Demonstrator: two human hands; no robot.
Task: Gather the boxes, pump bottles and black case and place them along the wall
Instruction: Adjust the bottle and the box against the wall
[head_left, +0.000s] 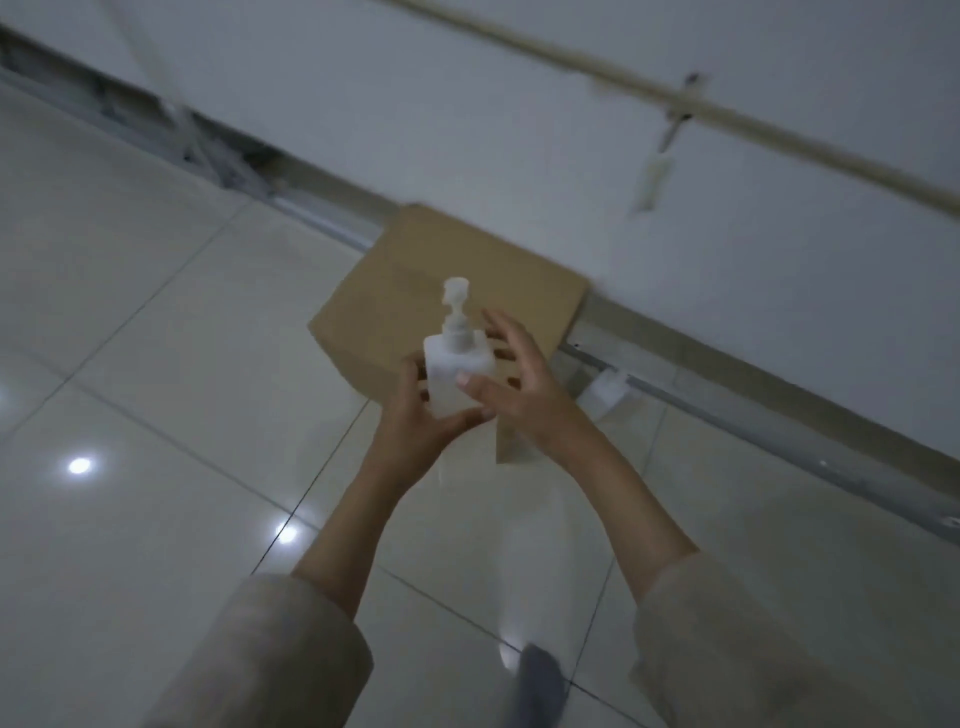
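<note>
Sleeves of pale, soft cloth frame my forearms. My left hand (415, 415) has its grip closed round the base of a pump bottle (457, 369), fingers wrapped behind it; my right hand (511, 379) is spread wide open, thumb on the bottle's front, holding nothing. I hold the bottle upright in the air over a cardboard box (415, 291) that sits against the wall (519, 130). To do this well, I'd steady it with both hands and lower it flat beside the box. Bottle: square, frosted plastic, tall nozzle. Box: matte brown. Floor (156, 364): glossy tile, likely slippery.
</note>
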